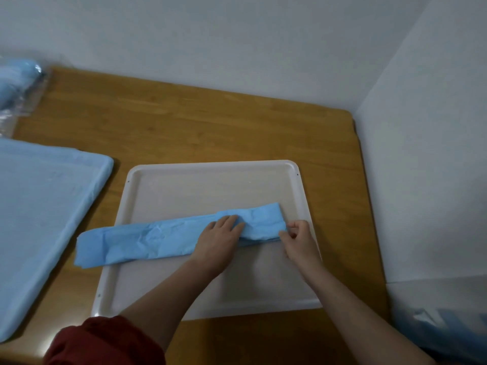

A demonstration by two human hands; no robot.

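Bunched at the near edge is the red sleeve (pixel 105 341), on the left forearm. Beyond it the wooden table (pixel 200 122) fills most of the view, pushed into a corner of the walls. At its left edge sits a wrapped tray (pixel 47 206), covered in pale blue sheeting, and in the far left corner lies a clear plastic pack (pixel 18 85) of blue material. The white tray (pixel 210 163) rests towards the table's near edge. Across it runs the blue sheet (pixel 147 241), folded into a long strip. Its right end is close to the tray's right rim and its left end reaches past the left rim over the table. The left hand (pixel 218 241) lies flat on the strip, fingers straight, pressing it down. The right hand (pixel 297 238) pinches the strip's right end with curled fingers.

The sheet looks thin and crinkled, so a hard pull against the pressing palm could tear it or skew the fold. Nothing holds the loose left end, which may spring open or drag. The light tray might also skate on the smooth wood.
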